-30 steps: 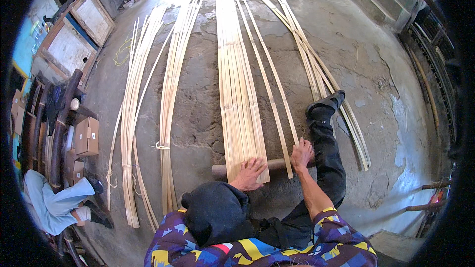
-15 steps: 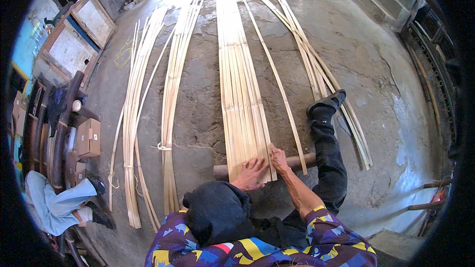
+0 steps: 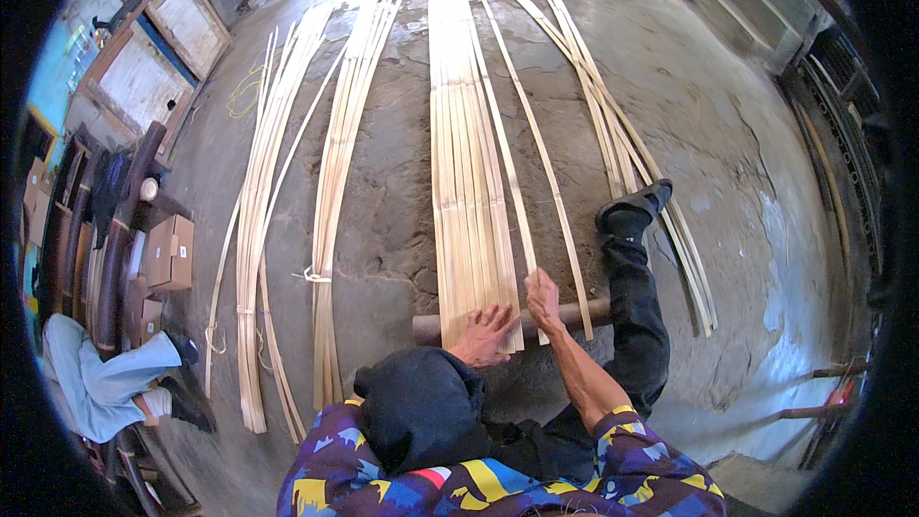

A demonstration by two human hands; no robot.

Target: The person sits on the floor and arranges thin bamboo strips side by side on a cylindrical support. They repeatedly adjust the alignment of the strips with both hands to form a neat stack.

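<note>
A row of pale bamboo strips (image 3: 469, 182) lies side by side, running away from me, its near end over a dark round pole (image 3: 427, 329). My left hand (image 3: 485, 335) rests flat on that near end with its fingers spread. Just to the right, my right hand (image 3: 543, 299) is closed around a single bamboo strip (image 3: 512, 182), which stands a little apart from the row at its near end. Farther right lies another lone strip (image 3: 548, 172), touched by neither hand.
Tied bamboo bundles (image 3: 254, 258) lie to the left. Crossed strips (image 3: 613, 124) lie on the right, near my outstretched foot (image 3: 634, 209). Cardboard boxes (image 3: 170, 254) and a seated person's legs (image 3: 115, 373) are at the far left. Concrete steps (image 3: 756, 14) stand at the back right.
My right hand has shifted slightly right with one strip, opening a gap between it and the row. The left hand stays on the strips. The whole view has shifted slightly.
</note>
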